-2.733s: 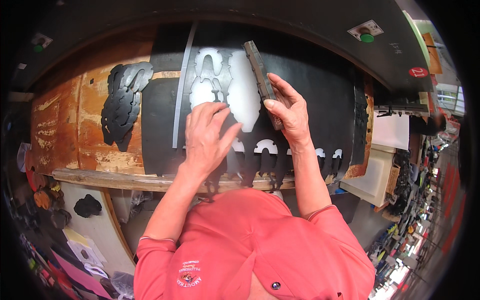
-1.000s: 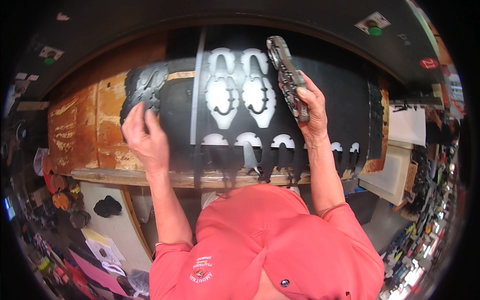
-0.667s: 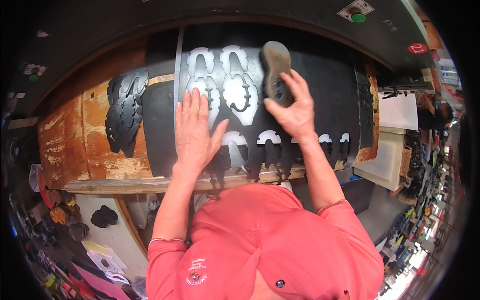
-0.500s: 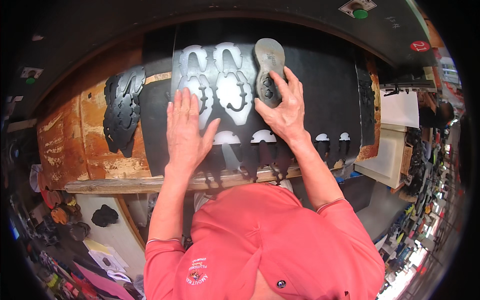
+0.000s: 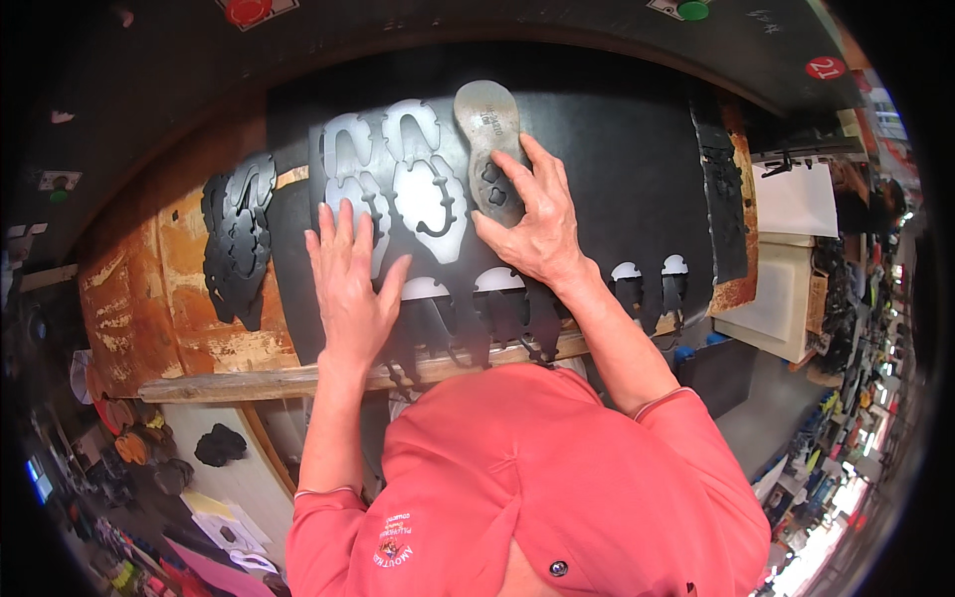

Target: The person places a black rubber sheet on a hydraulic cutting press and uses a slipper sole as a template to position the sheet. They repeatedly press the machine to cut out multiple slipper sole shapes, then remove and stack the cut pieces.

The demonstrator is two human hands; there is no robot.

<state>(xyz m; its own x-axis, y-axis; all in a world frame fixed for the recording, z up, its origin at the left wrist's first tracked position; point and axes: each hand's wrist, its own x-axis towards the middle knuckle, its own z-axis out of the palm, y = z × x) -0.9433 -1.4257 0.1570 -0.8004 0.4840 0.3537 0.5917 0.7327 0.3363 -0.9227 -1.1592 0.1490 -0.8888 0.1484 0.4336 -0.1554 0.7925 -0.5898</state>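
Note:
My right hand [image 5: 537, 219] grips a grey, sole-shaped cutting die [image 5: 487, 124], thumb on its left edge and fingers on its right side. The die lies on a black sheet [image 5: 617, 169], just right of a row of pale shoe-shaped cutouts [image 5: 443, 244]. Two small shaped gaps show in its near half, partly beside my fingers. My left hand [image 5: 348, 289] rests flat on the sheet, fingers stretched and thumb apart, covering part of the leftmost cutout.
A stack of black cut pieces [image 5: 241, 239] lies at left on the worn wooden board [image 5: 149, 289]. Cut strips hang over the wooden front edge [image 5: 249, 380]. A dark machine beam with green buttons [image 5: 693, 10] spans the far side. A pale box [image 5: 771, 298] stands at right.
The cutting die has shifted left with my right hand, closer to the cutouts. The sheet has slid slightly left too, and the view has tilted a little. My left hand stays flat.

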